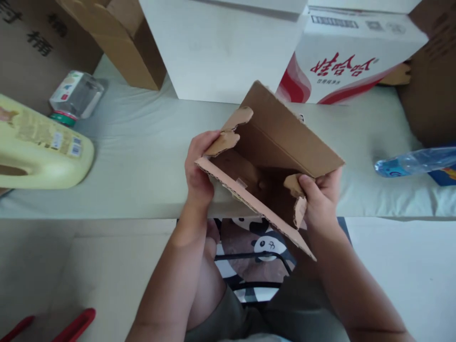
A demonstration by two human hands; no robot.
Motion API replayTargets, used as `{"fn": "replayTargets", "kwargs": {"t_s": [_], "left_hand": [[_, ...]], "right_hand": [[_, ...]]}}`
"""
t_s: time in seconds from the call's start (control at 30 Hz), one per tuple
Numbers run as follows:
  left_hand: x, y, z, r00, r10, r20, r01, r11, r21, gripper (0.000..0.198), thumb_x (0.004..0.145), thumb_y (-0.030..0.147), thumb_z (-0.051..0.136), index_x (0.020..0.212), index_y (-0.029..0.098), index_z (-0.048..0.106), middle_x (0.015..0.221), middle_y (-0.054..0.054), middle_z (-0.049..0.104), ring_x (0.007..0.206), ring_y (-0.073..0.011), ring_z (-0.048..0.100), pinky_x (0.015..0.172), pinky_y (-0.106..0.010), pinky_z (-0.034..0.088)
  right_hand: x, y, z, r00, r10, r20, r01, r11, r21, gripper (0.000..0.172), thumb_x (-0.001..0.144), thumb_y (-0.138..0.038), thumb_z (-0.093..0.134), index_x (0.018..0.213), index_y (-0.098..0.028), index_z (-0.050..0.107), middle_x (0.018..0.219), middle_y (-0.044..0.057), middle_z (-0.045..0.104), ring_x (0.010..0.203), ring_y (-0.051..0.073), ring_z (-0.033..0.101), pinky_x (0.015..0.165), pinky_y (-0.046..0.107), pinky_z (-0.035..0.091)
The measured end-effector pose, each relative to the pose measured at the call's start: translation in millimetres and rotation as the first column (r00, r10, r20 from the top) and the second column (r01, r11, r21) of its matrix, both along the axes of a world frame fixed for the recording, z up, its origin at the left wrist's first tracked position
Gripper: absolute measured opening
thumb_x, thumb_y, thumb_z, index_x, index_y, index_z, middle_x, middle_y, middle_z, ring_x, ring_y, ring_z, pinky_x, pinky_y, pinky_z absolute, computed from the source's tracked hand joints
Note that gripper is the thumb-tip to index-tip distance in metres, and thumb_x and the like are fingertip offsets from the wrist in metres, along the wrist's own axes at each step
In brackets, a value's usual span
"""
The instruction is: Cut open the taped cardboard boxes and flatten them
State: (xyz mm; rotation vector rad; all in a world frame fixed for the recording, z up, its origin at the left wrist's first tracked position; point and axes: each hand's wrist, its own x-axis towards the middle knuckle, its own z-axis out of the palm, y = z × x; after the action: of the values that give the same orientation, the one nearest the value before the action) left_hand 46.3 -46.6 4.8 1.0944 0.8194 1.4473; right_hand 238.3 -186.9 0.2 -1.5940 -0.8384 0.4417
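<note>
Between my two hands a small brown cardboard box (288, 130) is held tilted, with its opening facing me and its flaps spread. My left hand (200, 166) wraps round its left side, beside torn-looking tabs. On the right side, my right hand (322, 194) grips the wall, the thumb lying over a small ragged flap. The inside is shadowed; a bit of clear tape (241, 183) shows near the lower edge. Most fingers of both hands are hidden behind the cardboard.
Behind stand a large white box (228, 52), a white-and-red printed carton (345, 61) and a brown carton (138, 52). To the left lie a yellow jug (46, 147) and a clear jar (76, 95). A plastic bottle (413, 162) lies right on the pale cloth (138, 166).
</note>
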Motion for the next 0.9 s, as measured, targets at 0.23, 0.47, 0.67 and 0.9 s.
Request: {"fn": "replayTargets", "kwargs": {"t_s": [0.23, 0.47, 0.67, 0.9], "left_hand": [[19, 7, -27.6, 0.985, 0.045, -0.165, -0.025, 0.992, 0.125, 0.048, 0.096, 0.068, 0.060, 0.096, 0.026, 0.082, 0.106, -0.005, 0.073, 0.111, -0.0239, 0.068, 0.108, -0.035, 0.053], [23, 6, -27.3, 0.982, 0.100, -0.163, -0.071, 0.982, 0.176, 0.061, 0.087, 0.083, 0.057, 0.090, 0.026, 0.080, 0.098, -0.006, 0.071, 0.102, -0.0243, 0.067, 0.100, -0.035, 0.055], [22, 3, -23.8, 0.984, 0.098, -0.150, -0.057, 0.966, 0.251, 0.051, 0.091, 0.076, 0.059, 0.085, 0.029, 0.078, 0.098, -0.006, 0.069, 0.099, -0.0237, 0.062, 0.100, -0.035, 0.051], [21, 7, -25.7, 0.987, 0.059, -0.147, -0.025, 0.974, 0.224, 0.030, 0.086, 0.055, 0.075, 0.084, 0.025, 0.072, 0.091, -0.002, 0.066, 0.086, -0.0184, 0.059, 0.085, -0.029, 0.049]], "right_hand": [[18, -17, -29.5, 0.994, 0.080, 0.075, -0.085, 0.994, 0.063, 0.067, 0.091, -0.075, 0.047, 0.149, -0.040, 0.047, 0.135, 0.007, 0.067, 0.133, 0.032, 0.064, 0.115, 0.052, 0.052], [32, -27, -42.9, 0.957, 0.268, 0.110, -0.284, 0.941, 0.186, 0.089, 0.076, -0.076, 0.076, 0.150, -0.037, 0.045, 0.136, 0.010, 0.063, 0.125, 0.033, 0.065, 0.105, 0.050, 0.058], [24, -28, -34.2, 0.939, 0.339, 0.050, -0.343, 0.927, 0.154, 0.056, 0.091, -0.061, 0.067, 0.140, -0.041, 0.050, 0.143, 0.006, 0.065, 0.130, 0.031, 0.066, 0.107, 0.054, 0.057], [24, -22, -32.2, 0.930, 0.353, 0.105, -0.367, 0.911, 0.190, 0.042, 0.091, -0.067, 0.059, 0.117, -0.033, 0.059, 0.140, 0.011, 0.065, 0.138, 0.036, 0.061, 0.113, 0.059, 0.051]]}}
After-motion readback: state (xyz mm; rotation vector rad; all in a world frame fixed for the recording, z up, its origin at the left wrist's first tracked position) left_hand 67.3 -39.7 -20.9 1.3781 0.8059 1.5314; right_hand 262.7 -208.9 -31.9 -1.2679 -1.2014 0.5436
